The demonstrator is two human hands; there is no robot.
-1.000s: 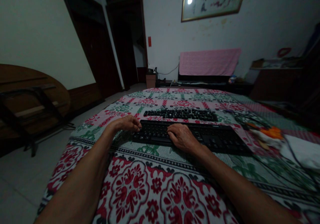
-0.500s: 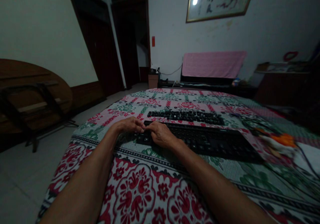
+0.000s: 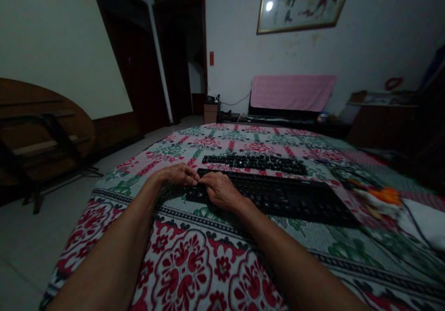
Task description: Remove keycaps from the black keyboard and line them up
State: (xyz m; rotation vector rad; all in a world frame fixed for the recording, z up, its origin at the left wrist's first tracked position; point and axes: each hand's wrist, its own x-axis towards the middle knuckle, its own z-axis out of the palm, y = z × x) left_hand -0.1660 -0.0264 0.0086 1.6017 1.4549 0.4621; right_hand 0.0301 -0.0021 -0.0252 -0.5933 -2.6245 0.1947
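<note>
A black keyboard lies on the patterned cloth, its left end under my hands. My left hand is closed in a pinch at the keyboard's upper left corner. Beside it my right hand reaches over the left part of the keyboard, fingers drawn together. The fingertips of both hands meet there; whatever they hold is too small or hidden to make out. Just beyond the keyboard, black keycaps lie in rows on the cloth.
To the right lie dark cables, an orange item and a white object. A folded round table leans at the left wall. A pink cloth covers something at the far wall.
The whole view has shifted slightly. Both hands stay at the keyboard's upper left corner with fingertips together; the right fingers have moved only a little.
</note>
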